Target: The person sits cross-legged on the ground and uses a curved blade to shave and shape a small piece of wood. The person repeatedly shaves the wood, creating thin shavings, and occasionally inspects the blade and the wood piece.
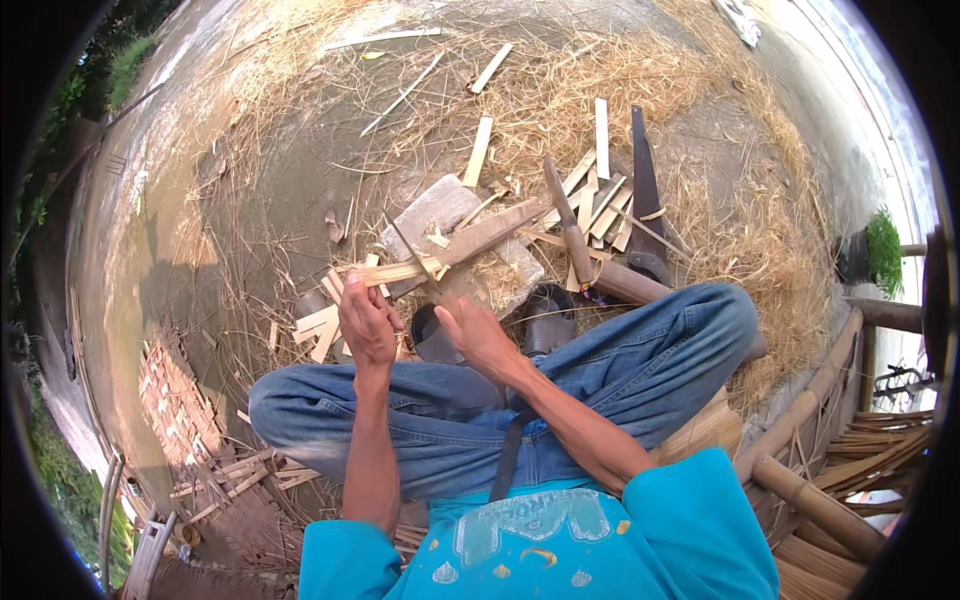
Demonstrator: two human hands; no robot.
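Person seated cross-legged on the ground, knees wide, work held out in front of the lap over a flat grey stone block (440,215); this posture seems to keep the cut away from the legs and lets offcuts drop clear

Left hand (366,322): fingers closed around the near end of a bundle of bamboo strips (392,273), held roughly level and pointing right, toward the block. The grip looks firm, likely to steady the piece against the blade

Right hand (478,335): curled, apparently around the handle of a broad dark blade (487,233) that runs up and right across the block; the handle itself is hidden by the fingers, so the exact grasp cannot be told. Blade meets the far end of the strips

Bamboo strips: pale yellow, thin, flat, freshly split, ends uneven

Around: dry straw and pale bamboo offcuts (318,325) litter the ground; a handsaw (642,190) and a wooden-handled tool (566,225) lie beyond the right knee, within reach; bamboo poles (815,505) at lower right
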